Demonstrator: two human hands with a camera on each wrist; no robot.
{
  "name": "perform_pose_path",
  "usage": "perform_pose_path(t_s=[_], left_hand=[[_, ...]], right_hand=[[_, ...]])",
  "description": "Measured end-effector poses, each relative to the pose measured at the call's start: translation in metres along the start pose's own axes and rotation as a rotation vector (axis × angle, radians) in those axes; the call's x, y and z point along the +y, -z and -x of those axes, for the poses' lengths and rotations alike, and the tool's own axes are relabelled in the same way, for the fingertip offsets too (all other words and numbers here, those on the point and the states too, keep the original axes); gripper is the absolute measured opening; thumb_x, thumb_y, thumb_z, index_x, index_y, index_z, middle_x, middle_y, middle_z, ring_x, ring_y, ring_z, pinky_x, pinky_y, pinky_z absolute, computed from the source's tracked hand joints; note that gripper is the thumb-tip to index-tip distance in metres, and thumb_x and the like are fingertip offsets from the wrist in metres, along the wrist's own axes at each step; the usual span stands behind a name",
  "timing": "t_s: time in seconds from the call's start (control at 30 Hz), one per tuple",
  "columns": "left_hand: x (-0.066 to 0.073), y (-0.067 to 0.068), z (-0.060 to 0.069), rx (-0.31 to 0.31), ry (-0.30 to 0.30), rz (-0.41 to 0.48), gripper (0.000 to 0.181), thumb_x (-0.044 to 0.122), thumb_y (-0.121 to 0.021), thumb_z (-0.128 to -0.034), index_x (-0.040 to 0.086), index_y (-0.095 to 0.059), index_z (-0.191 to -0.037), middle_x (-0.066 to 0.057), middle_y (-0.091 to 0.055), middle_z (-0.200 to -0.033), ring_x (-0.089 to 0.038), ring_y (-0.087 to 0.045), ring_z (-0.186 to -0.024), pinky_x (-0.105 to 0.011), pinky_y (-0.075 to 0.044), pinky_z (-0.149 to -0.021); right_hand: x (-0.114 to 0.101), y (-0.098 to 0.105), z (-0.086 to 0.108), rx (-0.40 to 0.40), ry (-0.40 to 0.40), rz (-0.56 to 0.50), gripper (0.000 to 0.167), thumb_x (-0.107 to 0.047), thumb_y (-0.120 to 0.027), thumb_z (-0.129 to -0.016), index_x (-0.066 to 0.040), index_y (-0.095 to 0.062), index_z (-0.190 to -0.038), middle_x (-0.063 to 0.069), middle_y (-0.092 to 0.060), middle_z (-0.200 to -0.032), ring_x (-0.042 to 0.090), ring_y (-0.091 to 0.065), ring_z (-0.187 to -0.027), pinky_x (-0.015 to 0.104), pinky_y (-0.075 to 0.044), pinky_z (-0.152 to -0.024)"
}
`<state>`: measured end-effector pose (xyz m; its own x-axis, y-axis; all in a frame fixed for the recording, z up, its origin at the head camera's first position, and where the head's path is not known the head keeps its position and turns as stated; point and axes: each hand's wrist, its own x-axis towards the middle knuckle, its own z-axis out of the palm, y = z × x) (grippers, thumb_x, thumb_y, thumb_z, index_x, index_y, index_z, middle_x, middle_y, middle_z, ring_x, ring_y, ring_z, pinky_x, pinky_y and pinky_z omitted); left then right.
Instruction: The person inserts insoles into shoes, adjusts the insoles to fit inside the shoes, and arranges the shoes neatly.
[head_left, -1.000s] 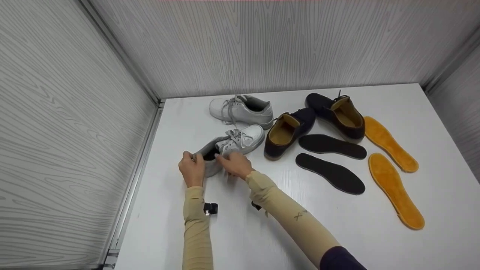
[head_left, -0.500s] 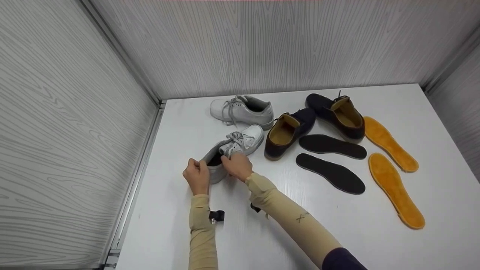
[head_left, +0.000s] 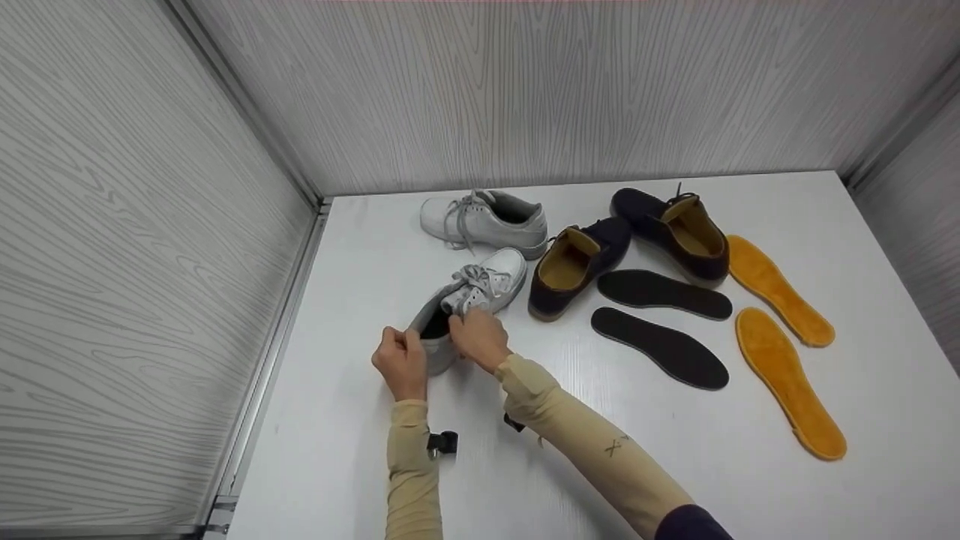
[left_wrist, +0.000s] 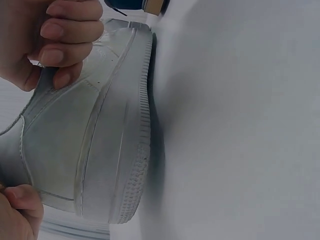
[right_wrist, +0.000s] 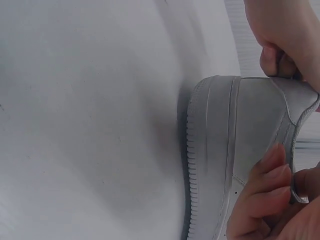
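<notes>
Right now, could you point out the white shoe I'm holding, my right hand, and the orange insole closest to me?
Held white shoe (left_wrist: pixel 67 132): left wrist view, side of its upper.
Right hand (head_left: pixel 480 339): head view, back of the hand.
Nearest orange insole (head_left: pixel 789 382): head view, middle of its length.

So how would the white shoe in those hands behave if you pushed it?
The white shoe should be more apt to slide than roll, given its broad, flat-looking sole. It may drag somewhat, since the sole's edge is ridged. The collar probably flexes, looking thin beside the chunky sole.
</notes>
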<state>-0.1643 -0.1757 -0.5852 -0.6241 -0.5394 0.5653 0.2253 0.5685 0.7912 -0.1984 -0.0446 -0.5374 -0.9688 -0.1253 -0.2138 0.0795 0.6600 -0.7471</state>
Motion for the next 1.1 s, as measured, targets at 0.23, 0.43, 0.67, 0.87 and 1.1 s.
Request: perform_pose_path(t_s=[0.23, 0.43, 0.67, 0.87, 1.1], left_hand=[[0.013, 0.004, 0.013, 0.045, 0.012, 0.021, 0.030, -0.010, -0.057, -0.0783, 0.006, -0.040, -0.060, 0.004, -0.036, -0.050, -0.013, -0.036, -0.044, -0.026, -0.027, -0.046], [0.032, 0.009, 0.031, 0.031, -0.006, 0.029, 0.029, -0.008, -0.054, -0.0770, 0.008, -0.038, -0.058, 0.005, -0.035, -0.051, -0.011, -0.035, -0.045, -0.026, -0.026, -0.046], [0.051, 0.018, 0.040, -0.098, 0.037, 0.069, 0.034, -0.008, -0.057, -0.0773, 0.010, -0.037, -0.057, 0.007, -0.034, -0.048, -0.003, -0.033, -0.041, -0.022, -0.025, -0.041], [0.058, 0.024, 0.033, -0.404, 0.142, 0.171, 0.035, -0.008, -0.058, -0.0833, 0.009, -0.037, -0.061, 0.005, -0.034, -0.048, 0.001, -0.038, -0.034, -0.024, -0.036, -0.032], [0.057, 0.020, 0.016, -0.665, 0.241, 0.186, 0.044, 0.006, -0.068, -0.0893, 0.014, -0.035, -0.061, 0.007, -0.032, -0.049, -0.009, -0.043, -0.035, -0.034, -0.044, -0.034]], right_hand=[[0.001, 0.007, 0.008, 0.051, 0.085, 0.063, 0.042, -0.029, -0.045, -0.097, -0.016, -0.058, -0.060, -0.003, -0.058, -0.054, 0.019, -0.059, -0.055, 0.035, -0.046, -0.054], [0.009, 0.016, 0.017, 0.152, 0.215, 0.170, 0.041, -0.028, -0.047, -0.096, -0.016, -0.043, -0.057, 0.007, -0.056, -0.064, 0.032, -0.061, -0.063, 0.046, -0.049, -0.058], [0.022, 0.031, 0.027, 0.225, 0.330, 0.215, 0.044, -0.024, -0.046, -0.096, -0.015, -0.040, -0.053, 0.012, -0.056, -0.059, 0.037, -0.059, -0.058, 0.049, -0.048, -0.053], [0.032, 0.043, 0.040, 0.259, 0.417, 0.228, 0.040, -0.020, -0.047, -0.094, -0.011, -0.044, -0.055, 0.015, -0.055, -0.057, 0.041, -0.059, -0.055, 0.051, -0.046, -0.050], [0.039, 0.053, 0.055, 0.331, 0.496, 0.211, 0.037, -0.015, -0.051, -0.091, -0.008, -0.045, -0.055, 0.017, -0.053, -0.054, 0.045, -0.056, -0.054, 0.053, -0.043, -0.047]])
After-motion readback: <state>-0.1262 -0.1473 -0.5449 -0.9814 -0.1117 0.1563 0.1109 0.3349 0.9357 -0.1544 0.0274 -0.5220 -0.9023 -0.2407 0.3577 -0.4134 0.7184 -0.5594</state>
